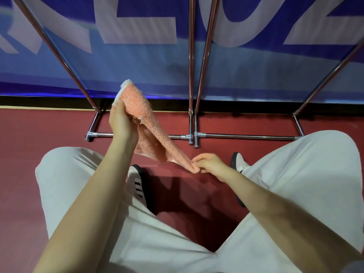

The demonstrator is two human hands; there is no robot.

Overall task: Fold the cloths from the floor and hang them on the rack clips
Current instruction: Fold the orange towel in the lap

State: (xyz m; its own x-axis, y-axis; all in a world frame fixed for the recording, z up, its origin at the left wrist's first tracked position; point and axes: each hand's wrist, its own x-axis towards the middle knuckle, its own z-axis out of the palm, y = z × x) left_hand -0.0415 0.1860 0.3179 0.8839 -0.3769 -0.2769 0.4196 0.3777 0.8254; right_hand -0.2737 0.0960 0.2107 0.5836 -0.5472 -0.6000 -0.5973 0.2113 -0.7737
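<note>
holding an orange cloth stretched between both hands, that's what i get from the head view, the only view i have. left hand is raised w/ fingers and thumb curled round the upper end, where a pale hem sticks out above the fingertips. right hand sits lower, near the right knee, pinching the opposite corner btw thumb and fingers. the cloth hangs in the air at a slant, above the red floor and in front of the chrome rack; it touches neither, as far as i can tell. only the rack's base bars and slanted uprights show, no clips in frame, so i can't say where the hang point is. blue banner behind the rack.

my read: the step is the fold, not yet made. to do it well i'd keep the cloth taut so the edges run straight, then bring the right corner up to meet the left one, matching hem to hem before letting the middle drop. keep both pinches right at the corners; terry looks thick and floppy, so a loose grip would let it sag and skew the fold.
</note>
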